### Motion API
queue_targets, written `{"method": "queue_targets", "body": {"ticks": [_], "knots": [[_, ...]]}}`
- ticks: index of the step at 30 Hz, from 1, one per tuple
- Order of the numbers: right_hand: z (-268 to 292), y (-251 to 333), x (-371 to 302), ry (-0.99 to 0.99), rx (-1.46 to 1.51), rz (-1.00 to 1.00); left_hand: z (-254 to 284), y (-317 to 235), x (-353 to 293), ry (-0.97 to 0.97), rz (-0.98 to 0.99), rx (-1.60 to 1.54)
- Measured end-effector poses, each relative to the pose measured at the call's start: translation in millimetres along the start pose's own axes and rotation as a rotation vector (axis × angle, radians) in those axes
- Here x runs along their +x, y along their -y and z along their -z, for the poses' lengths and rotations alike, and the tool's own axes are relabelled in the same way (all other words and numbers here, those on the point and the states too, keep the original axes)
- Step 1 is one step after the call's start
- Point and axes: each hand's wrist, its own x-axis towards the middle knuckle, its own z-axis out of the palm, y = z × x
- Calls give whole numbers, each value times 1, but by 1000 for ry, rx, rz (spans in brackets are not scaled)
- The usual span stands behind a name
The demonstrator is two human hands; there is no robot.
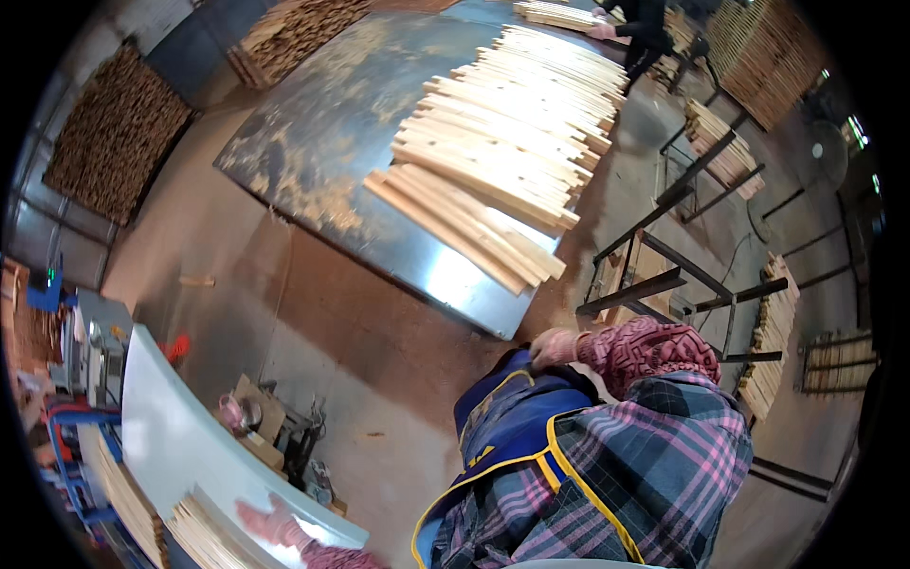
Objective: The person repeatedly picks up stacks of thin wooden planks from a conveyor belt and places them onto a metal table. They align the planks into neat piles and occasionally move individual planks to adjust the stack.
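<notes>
At the lower left my left hand, blurred by motion, reaches over a pale sheet-topped table with its fingers stretched out. Close beside it lies a bundle of light wooden strips, which the hand does not visibly hold. My right hand hangs in front of the blue apron, its fingers curled in, with nothing seen in them. Ahead, a metal-topped table carries a long row of wooden strips. Several strips lie askew at its near end.
Black metal racks stand to the right, some holding wood. At the far end, a person in dark clothes handles strips. Wood stacks rise at the left back. On the floor sits a small machine near cardboard.
</notes>
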Motion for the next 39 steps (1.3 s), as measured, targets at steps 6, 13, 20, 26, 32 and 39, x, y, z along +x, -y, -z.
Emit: {"method": "queue_targets", "body": {"ticks": [6,13,20,26,32,39], "knots": [[105,-150,-54,-349,388,-557,-77,-331,-131,478,-449,-615],[267,-285,-27,-1026,267,-520,-84,-633,-262,795,-160,-805],[334,-329,32,-968,430,-657,-75,-716,-279,1039,628,-1238],[331,-378,36,-1028,445,-648,-54,-748,-262,1402,317,-1260],[305,-310,46,-852,450,-409,-147,-714,-246,785,-246,-752],[230,-298,64,-664,478,-244,-106,-646,-145,889,-351,-515]]}}
